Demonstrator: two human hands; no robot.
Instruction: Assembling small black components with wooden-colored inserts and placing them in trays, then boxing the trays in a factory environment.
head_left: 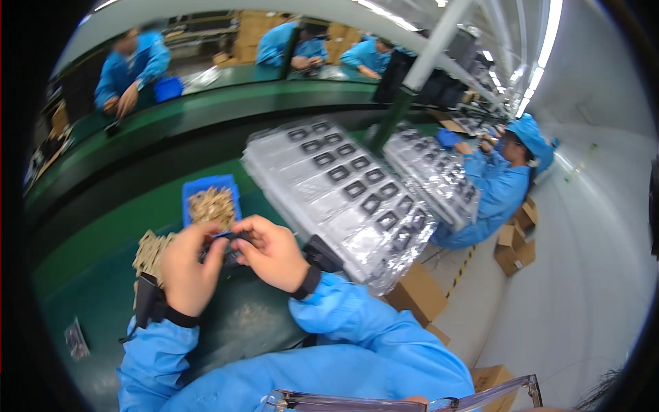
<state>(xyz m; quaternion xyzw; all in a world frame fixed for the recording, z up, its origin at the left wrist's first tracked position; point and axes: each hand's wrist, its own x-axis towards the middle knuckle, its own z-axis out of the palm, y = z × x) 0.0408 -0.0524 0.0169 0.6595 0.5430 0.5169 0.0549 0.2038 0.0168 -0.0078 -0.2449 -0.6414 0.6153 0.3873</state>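
Observation:
In front of me, both hands meet on a small black part (239, 237), mostly covered by the fingers; its exact kind I cannot make out. My left hand (187, 266) pinches it between thumb and fingers from the left. From the other side, my right hand (276, 253) grips it with its thumb and fingers. Just beyond the hands stands a blue bin (236, 195) with many small tan pieces (211, 204) in it. More tan strips (149, 254) lie in a pile beside my left hand. Each wrist wears a black band.
A clear plastic tray (281, 172) holding several black rectangular frames (340, 173) lies right of the bin. A small clear bag (77, 339) rests at the left of the green table. A green post (392, 122) rises behind the tray. Co-workers in blue sit beyond and at right; cardboard boxes (416, 294) stand on the floor.

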